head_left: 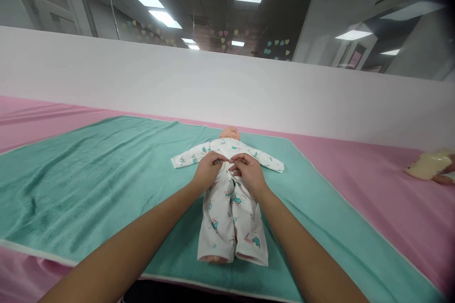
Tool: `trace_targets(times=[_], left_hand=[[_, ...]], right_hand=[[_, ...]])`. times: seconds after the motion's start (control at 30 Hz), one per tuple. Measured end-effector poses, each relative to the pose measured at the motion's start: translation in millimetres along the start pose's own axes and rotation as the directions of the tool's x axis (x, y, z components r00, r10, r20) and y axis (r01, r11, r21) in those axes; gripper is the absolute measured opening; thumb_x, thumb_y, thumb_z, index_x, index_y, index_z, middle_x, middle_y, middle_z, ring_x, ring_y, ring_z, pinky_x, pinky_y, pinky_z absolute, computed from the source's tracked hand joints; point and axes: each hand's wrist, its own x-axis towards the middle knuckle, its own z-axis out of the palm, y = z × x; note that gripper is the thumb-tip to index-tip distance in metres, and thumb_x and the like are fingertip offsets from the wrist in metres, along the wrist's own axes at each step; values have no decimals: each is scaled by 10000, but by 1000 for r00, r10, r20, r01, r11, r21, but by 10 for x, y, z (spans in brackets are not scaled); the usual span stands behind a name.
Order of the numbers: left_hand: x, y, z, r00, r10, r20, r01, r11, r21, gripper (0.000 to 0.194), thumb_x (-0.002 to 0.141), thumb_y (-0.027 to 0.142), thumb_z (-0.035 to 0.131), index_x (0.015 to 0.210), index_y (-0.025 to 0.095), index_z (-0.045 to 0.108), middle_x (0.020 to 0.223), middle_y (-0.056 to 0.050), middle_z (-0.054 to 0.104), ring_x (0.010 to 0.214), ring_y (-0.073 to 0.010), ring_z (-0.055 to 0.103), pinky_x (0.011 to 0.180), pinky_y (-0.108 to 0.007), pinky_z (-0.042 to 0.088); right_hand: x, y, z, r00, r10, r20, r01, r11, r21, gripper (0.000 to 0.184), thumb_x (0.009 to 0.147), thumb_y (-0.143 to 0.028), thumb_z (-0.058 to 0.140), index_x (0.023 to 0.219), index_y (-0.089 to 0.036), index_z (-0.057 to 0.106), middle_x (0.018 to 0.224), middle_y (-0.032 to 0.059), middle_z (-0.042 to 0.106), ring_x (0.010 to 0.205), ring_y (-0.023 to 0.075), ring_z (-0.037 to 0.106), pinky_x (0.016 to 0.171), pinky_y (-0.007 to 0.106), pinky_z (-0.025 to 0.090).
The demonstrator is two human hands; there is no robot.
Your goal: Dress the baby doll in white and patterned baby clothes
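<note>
A baby doll [230, 132] lies on its back, head away from me, dressed in a white printed romper [216, 218]. The sleeves are spread to both sides, and a bit of foot shows at the left leg opening. Over the romper's front, my left hand [210, 166] pinches the fabric near the middle. Right beside it, my right hand [248, 170] pinches the same spot, fingertips almost touching the left ones. Whatever fastening lies between the fingertips is too small to make out.
Under the doll a green towel [88, 189] is spread over a pink cover [341, 165]. At the far right edge another person's hand [444, 179] is by a pale yellow object [428, 164]. A white wall [177, 85] with windows above stands behind.
</note>
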Motion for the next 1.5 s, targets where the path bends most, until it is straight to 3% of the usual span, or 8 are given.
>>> trace_targets(times=[0.33,0.47,0.6,0.77,0.9,1.17,1.37,1.5], left_hand=[[36,-9,-101,980,-168,106,190,949,-250,165,739,295,525,850,185,575,631,31,499,558,-102,442,523,-211,338],[53,-17,-136,981,-162,105,179,968,-178,209,772,384,504,807,184,556,636,27,497,587,-110,452,541,-215,343],[34,-51,-219,983,-133,127,137,990,-20,234,772,405,498,702,182,511,568,38,450,553,-114,422,519,-222,327],[-115,-124,-452,926,-94,364,94,995,18,156,772,331,478,756,184,527,619,30,483,576,-119,435,527,-225,342],[-215,-188,-542,846,-141,515,57,983,176,196,684,298,579,852,206,534,680,32,503,603,-123,457,533,-221,342],[-194,-189,-440,934,-49,353,-107,906,410,37,722,202,451,753,207,471,727,20,540,645,-133,467,582,-248,337],[-240,-87,-518,995,50,82,-80,909,410,65,730,187,432,788,206,454,703,16,529,622,-129,467,591,-250,362],[-312,-63,-476,963,139,229,-223,891,396,116,757,175,415,816,212,508,712,11,572,605,-124,483,598,-247,369]], right_hand=[[36,-61,-173,997,-2,-79,-17,970,-241,218,760,-408,495,733,-197,541,604,-14,580,473,113,520,430,222,375],[7,-78,-245,982,-187,-21,126,736,-665,409,800,-503,459,531,-195,452,492,-22,492,485,113,435,492,247,318],[-85,-135,-285,967,-180,177,249,559,-791,429,801,-532,476,538,-196,438,516,-23,474,530,119,418,518,248,281],[-298,-171,-505,922,-135,363,369,590,-718,310,746,-523,583,787,-222,520,795,0,542,684,135,462,587,246,343],[-350,-67,-737,943,-109,315,307,650,-695,320,754,-529,576,844,-229,505,896,11,537,760,147,474,645,264,379],[-300,30,-736,962,-141,232,271,550,-790,303,874,-444,411,684,-211,452,686,-8,514,632,136,449,591,265,333],[-348,-135,-790,959,-256,120,254,592,-765,258,880,-378,394,696,-211,464,685,3,527,632,143,450,599,265,338],[-334,-89,-775,965,-163,205,261,640,-722,289,865,-376,416,634,-202,429,620,-11,476,585,131,420,567,255,323]])
